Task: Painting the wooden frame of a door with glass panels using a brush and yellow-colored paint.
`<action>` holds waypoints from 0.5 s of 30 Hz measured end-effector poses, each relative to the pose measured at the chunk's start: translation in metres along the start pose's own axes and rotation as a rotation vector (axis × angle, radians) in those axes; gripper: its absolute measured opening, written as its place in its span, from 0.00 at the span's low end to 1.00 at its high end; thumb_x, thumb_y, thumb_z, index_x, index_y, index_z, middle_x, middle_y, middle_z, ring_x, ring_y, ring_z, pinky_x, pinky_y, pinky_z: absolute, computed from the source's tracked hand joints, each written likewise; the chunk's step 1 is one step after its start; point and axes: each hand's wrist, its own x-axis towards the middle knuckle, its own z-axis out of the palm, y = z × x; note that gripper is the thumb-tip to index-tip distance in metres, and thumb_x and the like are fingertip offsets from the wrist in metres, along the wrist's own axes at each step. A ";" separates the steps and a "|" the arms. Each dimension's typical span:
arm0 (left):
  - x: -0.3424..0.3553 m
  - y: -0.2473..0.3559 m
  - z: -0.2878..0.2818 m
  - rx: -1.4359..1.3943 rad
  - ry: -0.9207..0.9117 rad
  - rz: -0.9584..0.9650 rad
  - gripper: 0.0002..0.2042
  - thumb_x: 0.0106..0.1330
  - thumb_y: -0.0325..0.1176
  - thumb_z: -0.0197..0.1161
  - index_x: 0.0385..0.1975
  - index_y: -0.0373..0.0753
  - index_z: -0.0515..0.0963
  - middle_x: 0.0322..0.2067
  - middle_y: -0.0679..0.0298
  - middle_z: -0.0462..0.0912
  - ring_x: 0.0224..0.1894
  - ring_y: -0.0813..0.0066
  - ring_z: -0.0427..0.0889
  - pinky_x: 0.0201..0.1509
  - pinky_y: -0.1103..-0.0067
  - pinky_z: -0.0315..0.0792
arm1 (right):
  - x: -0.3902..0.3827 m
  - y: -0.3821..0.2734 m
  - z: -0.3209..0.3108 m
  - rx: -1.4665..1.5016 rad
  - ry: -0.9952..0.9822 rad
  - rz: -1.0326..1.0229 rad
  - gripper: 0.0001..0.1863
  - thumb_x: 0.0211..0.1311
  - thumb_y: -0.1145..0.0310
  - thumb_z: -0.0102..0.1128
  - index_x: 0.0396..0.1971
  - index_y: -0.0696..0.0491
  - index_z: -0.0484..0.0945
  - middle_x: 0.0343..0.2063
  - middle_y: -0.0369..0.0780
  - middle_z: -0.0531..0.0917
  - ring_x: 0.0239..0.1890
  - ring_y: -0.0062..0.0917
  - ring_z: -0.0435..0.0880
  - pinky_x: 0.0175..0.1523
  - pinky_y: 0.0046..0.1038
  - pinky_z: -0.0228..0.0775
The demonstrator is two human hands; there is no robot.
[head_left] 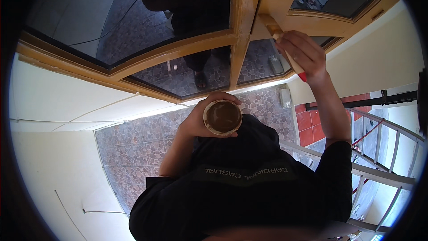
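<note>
My left hand [193, 120] is wrapped round a small round tub [205, 122] in front of my chest. Brown liquid [222, 117], which looks like paint or varnish, shows inside it. Raised to the upper right, my right hand [307, 53] grips a paintbrush [293, 64] with a pale handle and a red end. The brush's bristles [269, 21] touch the yellow-brown wooden frame [256, 4] of a glazed door or window. Dark glass panes [178, 13] in the frame reflect a figure and the floor.
A metal ladder [384, 175] stands to the right, near a dark bar [379, 99]. The floor [133, 147] has a stone-pattern tile, with red tiles [312, 125] at right. White walls [58, 93] lie at left; a greyish block [284, 97] sits by the frame's foot.
</note>
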 end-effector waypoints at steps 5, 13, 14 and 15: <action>0.002 -0.001 0.001 0.006 0.006 0.003 0.41 0.37 0.27 0.83 0.55 0.36 0.66 0.51 0.53 0.76 0.55 0.63 0.75 0.57 0.69 0.71 | -0.011 -0.006 0.007 0.136 -0.177 0.090 0.14 0.40 0.74 0.70 0.33 0.55 0.81 0.34 0.39 0.82 0.38 0.33 0.84 0.40 0.29 0.80; 0.005 -0.002 0.000 0.037 0.002 0.024 0.41 0.37 0.28 0.83 0.55 0.37 0.66 0.51 0.53 0.76 0.55 0.63 0.75 0.57 0.68 0.71 | 0.033 0.018 -0.020 0.008 -0.003 -0.057 0.15 0.40 0.74 0.70 0.33 0.56 0.82 0.33 0.40 0.83 0.37 0.33 0.84 0.40 0.28 0.81; 0.004 -0.003 0.000 0.033 0.003 0.024 0.41 0.37 0.28 0.83 0.55 0.37 0.66 0.51 0.53 0.76 0.55 0.63 0.75 0.57 0.68 0.71 | 0.036 0.019 -0.024 -0.041 0.071 -0.115 0.15 0.40 0.74 0.70 0.33 0.57 0.82 0.33 0.41 0.83 0.37 0.34 0.85 0.40 0.29 0.81; 0.003 -0.004 0.000 0.023 0.014 0.013 0.41 0.37 0.28 0.83 0.55 0.37 0.66 0.51 0.53 0.76 0.55 0.63 0.75 0.57 0.68 0.71 | 0.037 0.019 -0.025 -0.040 0.067 -0.115 0.15 0.40 0.74 0.70 0.33 0.57 0.82 0.33 0.41 0.83 0.37 0.34 0.85 0.40 0.29 0.81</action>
